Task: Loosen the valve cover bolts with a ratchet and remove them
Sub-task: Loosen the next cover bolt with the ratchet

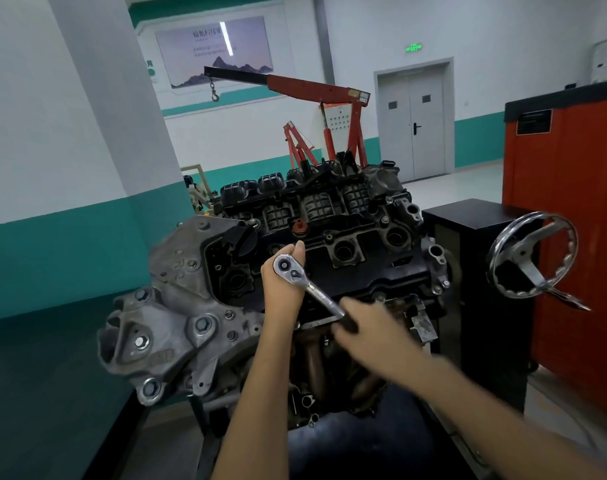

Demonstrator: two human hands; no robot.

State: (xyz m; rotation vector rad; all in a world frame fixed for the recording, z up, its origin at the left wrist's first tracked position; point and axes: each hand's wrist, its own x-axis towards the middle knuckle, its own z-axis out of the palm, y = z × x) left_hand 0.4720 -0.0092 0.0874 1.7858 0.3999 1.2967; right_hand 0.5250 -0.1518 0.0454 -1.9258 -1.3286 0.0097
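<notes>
Over the valve cover (371, 268) my left hand (284, 285) cups the ratchet (314, 291) head, right hand (369, 329) grips its handle; bolts (385, 220) seemingly remain.

Both bare arms reach forward, hands close together.
The left hand (282, 289) curls round the head of the ratchet (290, 266), wrist straight. The right hand (371, 325), blurred, grips its handle, forearm angled in from the lower right.

The ratchet (315, 292) is chrome with a black grip, the valve cover (364, 271) black, the engine hoist (315, 88) red, the wall (25, 150) white over teal.
</notes>
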